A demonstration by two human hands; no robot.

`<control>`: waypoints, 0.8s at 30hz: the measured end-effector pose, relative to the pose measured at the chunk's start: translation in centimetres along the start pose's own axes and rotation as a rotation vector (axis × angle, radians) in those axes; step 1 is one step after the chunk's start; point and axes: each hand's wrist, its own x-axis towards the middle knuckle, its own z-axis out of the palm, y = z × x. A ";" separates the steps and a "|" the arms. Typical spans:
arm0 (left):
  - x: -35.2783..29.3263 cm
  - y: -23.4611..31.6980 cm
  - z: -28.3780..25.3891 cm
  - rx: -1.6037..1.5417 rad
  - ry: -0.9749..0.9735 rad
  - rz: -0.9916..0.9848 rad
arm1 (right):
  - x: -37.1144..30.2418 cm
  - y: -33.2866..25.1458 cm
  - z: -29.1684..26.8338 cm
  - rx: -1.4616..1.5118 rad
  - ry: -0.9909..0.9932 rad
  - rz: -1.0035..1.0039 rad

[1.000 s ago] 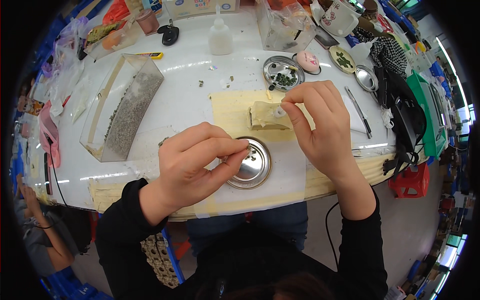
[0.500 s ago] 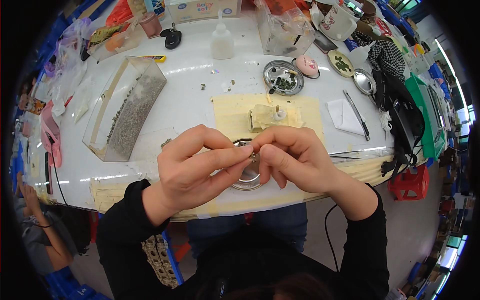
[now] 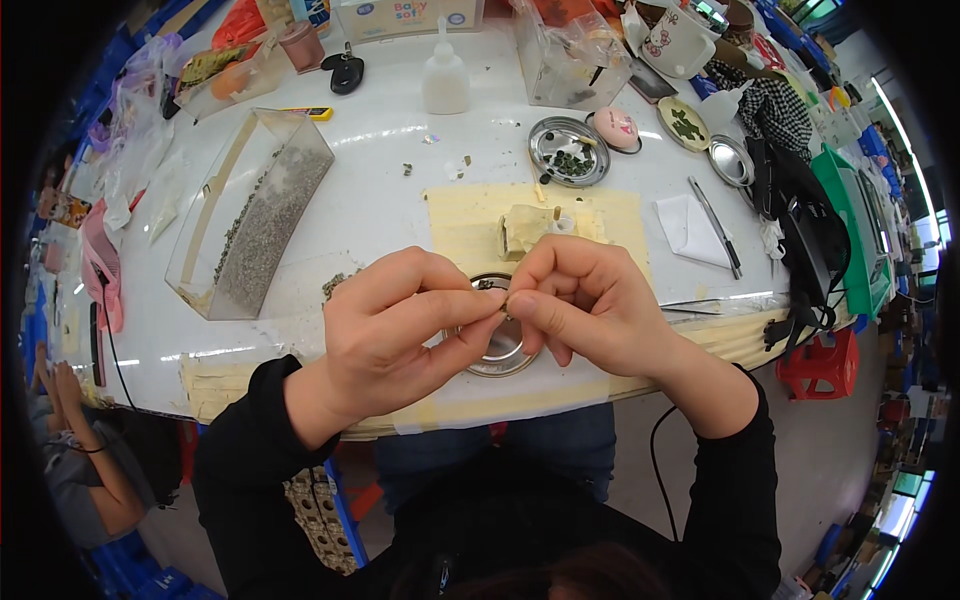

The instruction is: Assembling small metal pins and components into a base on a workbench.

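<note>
My left hand (image 3: pixel 400 325) and my right hand (image 3: pixel 590 310) meet in front of me, thumbs and fingertips pinched together. Between them is a tiny dark piece (image 3: pixel 506 308), mostly hidden by the fingers and too small to name. Below the hands a round metal dish (image 3: pixel 497 368) rests by the table's near edge, partly covered by them. Just beyond stands a small block wrapped in cream tape (image 3: pixel 520 228), with a short peg and a white nozzle-like part on top. Yellowish tape (image 3: pixel 455 215) covers the tabletop around it.
A clear bin of grey granules (image 3: pixel 270 230) lies at left. Farther right sit a metal dish with dark green bits (image 3: pixel 590 148), a pink rounded case (image 3: pixel 615 128) and a pen (image 3: pixel 712 225). A white squeeze bottle (image 3: pixel 445 80) stands at the back. Another person's hand (image 3: pixel 65 395) shows at far left.
My right thumb and fingers have closed in on the tiny piece at the left fingertips. Both hands have otherwise barely shifted.
</note>
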 end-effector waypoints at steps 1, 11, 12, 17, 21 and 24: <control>0.0 0.0 0.0 -0.001 -0.002 -0.003 | 0.0 0.1 0.0 -0.009 0.011 -0.009; 0.3 -0.1 0.4 0.039 0.050 -0.066 | 0.3 2.2 0.7 -0.513 0.303 -0.546; 0.3 -0.2 0.4 0.038 0.053 -0.070 | 0.3 2.2 0.7 -0.477 0.298 -0.499; 0.3 -0.1 0.4 0.053 0.037 -0.049 | 0.1 2.0 0.2 -0.321 0.148 -0.294; 0.1 -0.1 0.5 0.041 0.039 -0.045 | 0.1 1.6 0.6 -0.169 0.136 -0.174; 0.1 0.0 0.4 0.023 0.036 -0.045 | 0.1 1.1 0.6 -0.143 0.131 -0.119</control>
